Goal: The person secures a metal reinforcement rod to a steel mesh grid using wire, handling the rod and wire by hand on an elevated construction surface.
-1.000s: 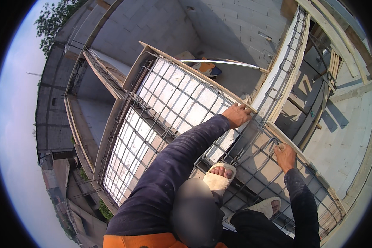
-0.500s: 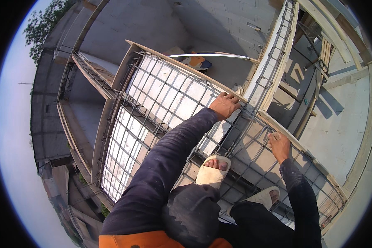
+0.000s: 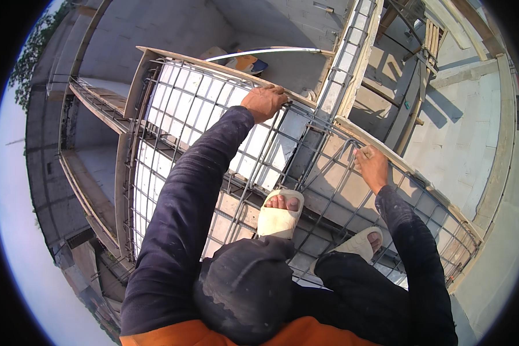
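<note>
A mesh of steel rebar (image 3: pixel 190 97) lies over pale panels and boards beneath me. At its far edge my left hand (image 3: pixel 264 104) is closed, fingers curled over a rebar beside the upright form board (image 3: pixel 225 70). My right hand (image 3: pixel 372 167) is closed too, its fingertips pinched at the hooked end of a rebar (image 3: pixel 349 143) near the right-hand form board (image 3: pixel 386 151). The palm side of both hands is hidden. My sandalled feet stand on the mesh, the left sandal (image 3: pixel 278 222) between the hands and the right sandal (image 3: pixel 357 245) below the right hand.
A narrow beam form with a rebar cage (image 3: pixel 346 55) runs away beyond the mesh. Deep open spaces lie on both sides of it, with timber props (image 3: pixel 424 86) at the right. A pale strip (image 3: pixel 265 51) spans the left opening. Block walls (image 3: pixel 155 34) stand behind.
My left hand has slid leftward along the mesh's far edge. My right hand stays at the hooked rebar. The whole view has shifted, so the mesh appears higher and farther left.
</note>
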The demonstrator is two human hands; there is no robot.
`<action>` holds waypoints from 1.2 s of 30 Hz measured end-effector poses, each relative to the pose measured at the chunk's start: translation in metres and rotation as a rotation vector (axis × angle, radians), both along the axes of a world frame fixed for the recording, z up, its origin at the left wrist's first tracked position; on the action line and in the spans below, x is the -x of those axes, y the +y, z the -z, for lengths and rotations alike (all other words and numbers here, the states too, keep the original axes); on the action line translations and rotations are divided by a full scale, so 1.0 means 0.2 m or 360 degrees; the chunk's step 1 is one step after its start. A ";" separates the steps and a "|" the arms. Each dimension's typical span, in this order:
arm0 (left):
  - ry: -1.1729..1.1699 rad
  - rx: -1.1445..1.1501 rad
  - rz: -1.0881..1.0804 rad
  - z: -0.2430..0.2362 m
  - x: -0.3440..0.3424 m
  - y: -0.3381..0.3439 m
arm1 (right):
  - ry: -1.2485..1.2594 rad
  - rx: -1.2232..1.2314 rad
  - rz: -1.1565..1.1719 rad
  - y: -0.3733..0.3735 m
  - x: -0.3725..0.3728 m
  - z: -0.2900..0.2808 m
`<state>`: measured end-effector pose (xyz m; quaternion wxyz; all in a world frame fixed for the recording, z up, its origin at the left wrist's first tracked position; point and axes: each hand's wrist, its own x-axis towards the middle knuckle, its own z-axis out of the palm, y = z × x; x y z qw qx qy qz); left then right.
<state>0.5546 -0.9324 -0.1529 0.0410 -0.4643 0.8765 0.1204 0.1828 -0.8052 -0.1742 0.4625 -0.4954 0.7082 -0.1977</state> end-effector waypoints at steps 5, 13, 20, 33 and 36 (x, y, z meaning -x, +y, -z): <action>0.0072 0.0123 -0.0202 -0.08 -0.15 -0.01 | 0.0201 0.0066 -0.0114 -0.03 0.01 -0.04; 0.0259 -0.0468 -0.0873 0.00 -0.10 0.44 | 0.0748 0.0471 -0.0529 -0.08 0.04 -0.13; 0.0392 -0.0441 -0.0932 0.09 -0.06 0.53 | 0.0758 0.0454 -0.0605 -0.10 0.06 -0.10; 0.0153 -0.0436 -0.0820 0.06 0.00 0.53 | 0.0833 0.0411 -0.0691 -0.13 0.05 -0.13; 0.0146 -0.0446 -0.0805 0.05 0.00 0.53 | 0.0826 0.0415 -0.0692 -0.13 0.04 -0.13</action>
